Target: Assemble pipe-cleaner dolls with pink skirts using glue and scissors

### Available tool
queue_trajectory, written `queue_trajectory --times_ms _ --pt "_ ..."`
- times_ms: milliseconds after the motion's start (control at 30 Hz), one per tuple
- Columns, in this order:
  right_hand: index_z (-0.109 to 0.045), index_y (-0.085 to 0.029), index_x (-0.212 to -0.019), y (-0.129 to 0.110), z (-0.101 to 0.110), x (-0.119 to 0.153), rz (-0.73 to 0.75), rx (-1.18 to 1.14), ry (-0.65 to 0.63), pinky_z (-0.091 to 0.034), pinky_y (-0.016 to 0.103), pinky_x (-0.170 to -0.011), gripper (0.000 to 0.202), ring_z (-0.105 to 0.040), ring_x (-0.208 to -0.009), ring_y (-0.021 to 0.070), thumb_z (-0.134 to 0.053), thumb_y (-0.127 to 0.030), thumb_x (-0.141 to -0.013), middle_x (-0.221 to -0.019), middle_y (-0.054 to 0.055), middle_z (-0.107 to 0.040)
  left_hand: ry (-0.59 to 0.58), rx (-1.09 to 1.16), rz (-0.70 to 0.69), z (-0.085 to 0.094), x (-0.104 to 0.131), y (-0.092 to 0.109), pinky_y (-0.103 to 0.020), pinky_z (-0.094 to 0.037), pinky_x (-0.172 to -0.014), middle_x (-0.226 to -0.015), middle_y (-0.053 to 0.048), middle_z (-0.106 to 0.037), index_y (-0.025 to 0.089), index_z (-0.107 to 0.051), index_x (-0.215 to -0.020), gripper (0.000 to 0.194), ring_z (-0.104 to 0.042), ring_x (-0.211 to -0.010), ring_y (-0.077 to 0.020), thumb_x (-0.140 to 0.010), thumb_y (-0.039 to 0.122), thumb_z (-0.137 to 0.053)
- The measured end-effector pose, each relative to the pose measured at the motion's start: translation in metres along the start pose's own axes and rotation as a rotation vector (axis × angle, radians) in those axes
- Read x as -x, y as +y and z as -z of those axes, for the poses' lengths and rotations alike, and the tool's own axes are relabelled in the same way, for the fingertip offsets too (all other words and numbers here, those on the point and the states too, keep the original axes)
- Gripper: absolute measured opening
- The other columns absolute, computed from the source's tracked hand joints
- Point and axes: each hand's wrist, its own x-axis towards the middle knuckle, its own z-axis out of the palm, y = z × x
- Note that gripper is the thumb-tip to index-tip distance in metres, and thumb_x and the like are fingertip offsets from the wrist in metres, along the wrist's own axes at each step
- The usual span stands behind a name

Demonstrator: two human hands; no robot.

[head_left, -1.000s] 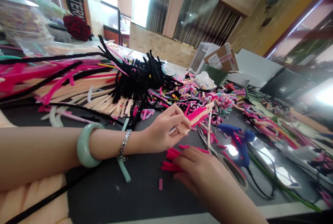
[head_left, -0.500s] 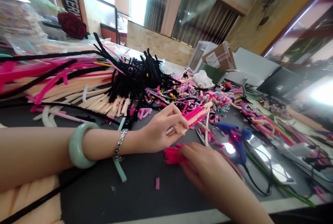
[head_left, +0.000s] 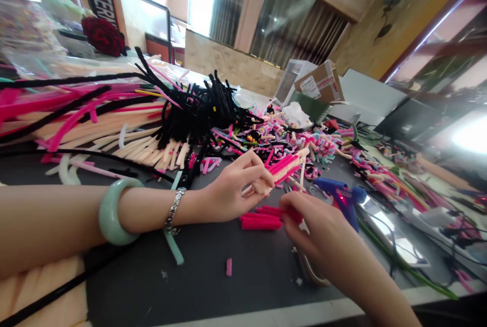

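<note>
Now my left hand [head_left: 232, 192] pinches the pink bundle [head_left: 283, 167], my right hand [head_left: 317, 228] pinches one pink piece [head_left: 287, 212]; loose fingers could spill sticks near the glue gun [head_left: 342, 200].

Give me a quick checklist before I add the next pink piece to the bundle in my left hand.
1. Left hand grips the pink bundle: ok.
2. Right hand has a pink piece pinched: ok.
3. Spare cut pink pieces lie on the black table within reach: ok.
4. Blue glue gun light is red; whether it is hot: cannot tell.
5. Bundle ends aligned: cannot tell.
</note>
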Motion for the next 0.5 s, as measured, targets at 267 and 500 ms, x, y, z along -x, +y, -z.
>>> queue_trajectory --times_ms 267,500 --pt "-0.052 -0.022 -0.085 0.008 0.004 -0.004 -0.009 -0.136 0.070 -0.040 0.022 -0.060 0.014 -0.058 -0.065 0.0126 -0.048 -0.008 -0.087 -0.076 -0.002 -0.062 0.009 0.039 0.020 -0.001 0.000 -0.001 -0.019 -0.051 -0.060 -0.088 -0.004 -0.047 0.016 -0.062 -0.096 0.017 -0.054 -0.075 -0.0107 -0.081 0.008 -0.061" --pt "-0.046 -0.022 -0.076 0.016 -0.001 -0.005 -0.077 -0.035 0.098 -0.036 0.022 -0.055 0.014 -0.051 -0.057 0.0124 -0.052 -0.019 -0.089 -0.066 -0.004 -0.056 0.005 0.014 0.004 -0.001 0.000 -0.001 -0.020 -0.050 -0.061 -0.087 -0.004 -0.047 0.016 -0.062 -0.095 0.015 -0.052 -0.076 -0.0115 -0.082 0.009 -0.059"
